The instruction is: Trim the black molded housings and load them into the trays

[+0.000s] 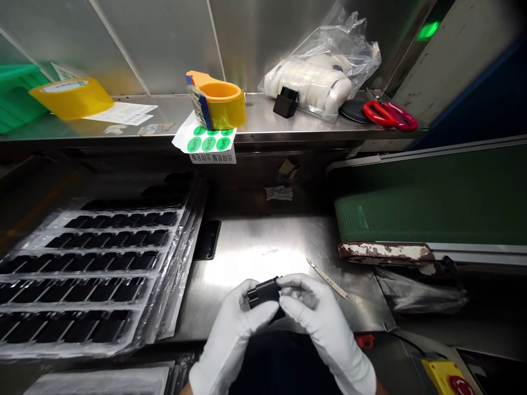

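Both my hands wear white gloves and meet over the steel bench near its front edge. My left hand (237, 318) and my right hand (309, 308) are closed together on a small black plastic part (263, 291), held between the fingertips just above the bench. A clear plastic tray (24, 249) with rows of several similar black parts lies to the left of my hands. A thin metal blade (327, 278) rests on the bench just right of my right hand.
A steel shelf (263, 123) at the back carries two yellow tape rolls (218, 105), green round stickers (209, 141), a black part (286, 102), a plastic bag (321, 71) and red scissors (390, 115). A green conveyor belt (432, 208) runs at right. A yellow box with a red button (448, 378) sits at lower right.
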Motion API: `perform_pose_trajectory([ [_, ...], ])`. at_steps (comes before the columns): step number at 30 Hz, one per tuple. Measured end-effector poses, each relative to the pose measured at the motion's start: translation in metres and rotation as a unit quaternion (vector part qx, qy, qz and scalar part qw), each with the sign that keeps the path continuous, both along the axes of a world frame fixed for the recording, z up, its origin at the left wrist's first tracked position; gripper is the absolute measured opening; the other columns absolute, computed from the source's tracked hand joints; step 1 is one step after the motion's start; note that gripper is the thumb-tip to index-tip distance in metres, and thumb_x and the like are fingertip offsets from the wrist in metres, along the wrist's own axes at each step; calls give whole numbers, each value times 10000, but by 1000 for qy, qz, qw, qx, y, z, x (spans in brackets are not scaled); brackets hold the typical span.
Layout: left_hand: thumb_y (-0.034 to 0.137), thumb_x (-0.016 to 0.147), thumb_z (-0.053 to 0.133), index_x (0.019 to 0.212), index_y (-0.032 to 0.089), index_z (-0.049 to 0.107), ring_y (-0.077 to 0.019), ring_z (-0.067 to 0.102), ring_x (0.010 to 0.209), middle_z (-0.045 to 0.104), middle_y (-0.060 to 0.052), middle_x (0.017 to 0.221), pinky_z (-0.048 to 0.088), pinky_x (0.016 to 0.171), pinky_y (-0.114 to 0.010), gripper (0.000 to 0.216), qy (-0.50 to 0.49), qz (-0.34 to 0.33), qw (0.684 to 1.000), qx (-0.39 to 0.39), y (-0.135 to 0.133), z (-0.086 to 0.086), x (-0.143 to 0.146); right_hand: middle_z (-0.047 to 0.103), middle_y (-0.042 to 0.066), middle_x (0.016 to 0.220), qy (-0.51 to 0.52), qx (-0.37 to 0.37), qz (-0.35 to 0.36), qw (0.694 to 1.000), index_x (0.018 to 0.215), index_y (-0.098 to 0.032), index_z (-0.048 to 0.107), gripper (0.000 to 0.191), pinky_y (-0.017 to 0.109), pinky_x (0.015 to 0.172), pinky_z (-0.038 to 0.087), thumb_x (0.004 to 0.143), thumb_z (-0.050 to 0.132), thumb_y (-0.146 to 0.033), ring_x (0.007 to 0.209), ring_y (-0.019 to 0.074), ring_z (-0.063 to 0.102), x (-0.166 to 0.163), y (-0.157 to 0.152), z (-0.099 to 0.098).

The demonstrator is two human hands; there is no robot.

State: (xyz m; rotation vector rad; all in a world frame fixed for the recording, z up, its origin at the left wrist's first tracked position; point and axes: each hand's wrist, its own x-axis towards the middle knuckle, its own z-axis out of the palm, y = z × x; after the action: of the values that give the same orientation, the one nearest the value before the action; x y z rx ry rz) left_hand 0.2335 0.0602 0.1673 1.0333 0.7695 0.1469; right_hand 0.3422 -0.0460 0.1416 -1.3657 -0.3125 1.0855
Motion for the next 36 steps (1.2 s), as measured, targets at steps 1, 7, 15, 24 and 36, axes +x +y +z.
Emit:
perform_pose_trajectory([
  [1,220,770,718,867,184,633,-161,600,749,653,1,792,484,713,-282,134,25,-4,999,41,-1,-1,-1,605,-3,768,25,7,8,1000,899,-183,702,221,253,665,452,723,766,-300,706,126,547,0,0,0],
  [7,46,673,735,951,260,704,-209,632,922,666,-7,968,508,832,-305,353,-45,16,946,321,-4,-20,-16,526,-47,572,87,46,36,994,676,-171,686,161,207,507,336,672,813,-269,531,74,439,-5,-1,3],
  [15,8,598,771,1230,307,503,-243,595,1129,634,-14,1162,512,954,-307,749,8,49,991,122,-8,-2,-11,546,-25,650,-164,105,-17,981,735,-234,752,80,237,560,404,683,809,-213,612,112,507,-11,-9,-12],
  [24,76,590,780,1091,217,593,-183,663,830,702,-13,886,550,735,-238,552,34,96,992,70,-6,24,-1,601,3,742,-263,135,25,955,854,-257,744,192,265,644,450,760,697,-97,696,140,582,-6,-10,-20],
  [36,125,627,822,856,199,706,-226,698,851,731,-25,874,574,802,-307,267,0,52,992,117,-2,17,-4,513,-16,686,80,136,11,987,790,-190,718,99,257,597,341,726,741,-262,624,106,451,-7,-5,-5],
])
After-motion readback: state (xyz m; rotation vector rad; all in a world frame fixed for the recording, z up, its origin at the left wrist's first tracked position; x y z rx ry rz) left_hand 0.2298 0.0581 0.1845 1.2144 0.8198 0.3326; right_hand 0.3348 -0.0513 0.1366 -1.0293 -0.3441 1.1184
